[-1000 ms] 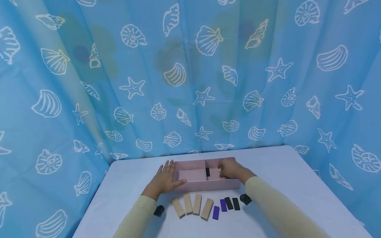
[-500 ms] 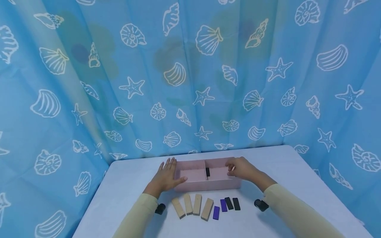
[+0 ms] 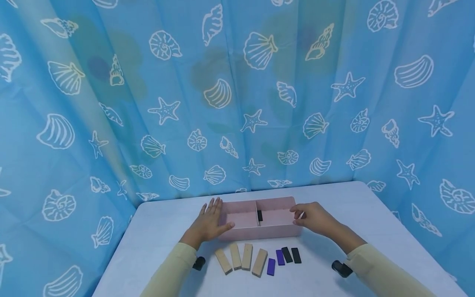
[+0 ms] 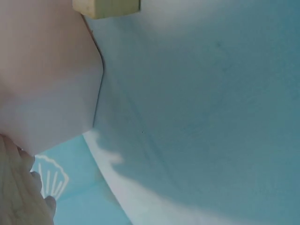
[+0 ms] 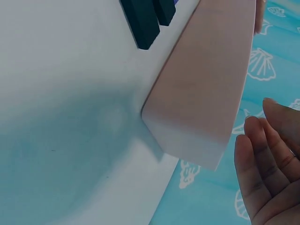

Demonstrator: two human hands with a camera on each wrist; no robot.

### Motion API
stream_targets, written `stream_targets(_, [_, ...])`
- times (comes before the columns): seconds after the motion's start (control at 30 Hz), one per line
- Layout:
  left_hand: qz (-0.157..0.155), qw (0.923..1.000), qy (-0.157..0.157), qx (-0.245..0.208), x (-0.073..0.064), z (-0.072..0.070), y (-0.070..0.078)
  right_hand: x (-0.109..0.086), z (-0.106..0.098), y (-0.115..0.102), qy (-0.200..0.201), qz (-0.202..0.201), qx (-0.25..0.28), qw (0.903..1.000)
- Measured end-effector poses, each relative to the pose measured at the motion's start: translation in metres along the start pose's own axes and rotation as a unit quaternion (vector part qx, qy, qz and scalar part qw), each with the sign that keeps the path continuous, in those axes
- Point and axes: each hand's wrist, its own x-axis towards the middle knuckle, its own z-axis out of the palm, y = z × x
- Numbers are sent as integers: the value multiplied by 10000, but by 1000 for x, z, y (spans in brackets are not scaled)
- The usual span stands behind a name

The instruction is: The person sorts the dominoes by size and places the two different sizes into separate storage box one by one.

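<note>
A pink box (image 3: 256,234) with a divider stands on the table. Inside its right compartment, a small black block (image 3: 259,215) sits against the divider. My left hand (image 3: 205,224) rests on the box's left end, fingers spread and thumb along the front rim. At the right end, my right hand (image 3: 315,218) hovers by the rim with loosely bent fingers. The right wrist view shows nothing between those fingers (image 5: 255,154). In front of the box lie several wooden blocks (image 3: 246,256), two purple blocks (image 3: 271,267) and two black blocks (image 3: 296,255).
White cloth covers the table (image 3: 148,243). Behind it hangs a blue curtain (image 3: 237,140) printed with shells and starfish. Each wrist carries a black camera (image 3: 341,269) just above the tabletop.
My right hand has come out of the right compartment and moved right to the box's end; the black block stays inside. My left hand has stayed on the left end.
</note>
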Motion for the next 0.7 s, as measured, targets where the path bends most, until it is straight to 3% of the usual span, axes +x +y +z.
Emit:
stream_targets(0.37, [-21, 9993, -188, 319, -3, -8, 4, -21, 8, 2, -234, 66, 67, 9997])
stream_targets(0.7, [-8, 9995, -192, 239, -3, -8, 6, -36, 21, 12, -534, 272, 151, 9981])
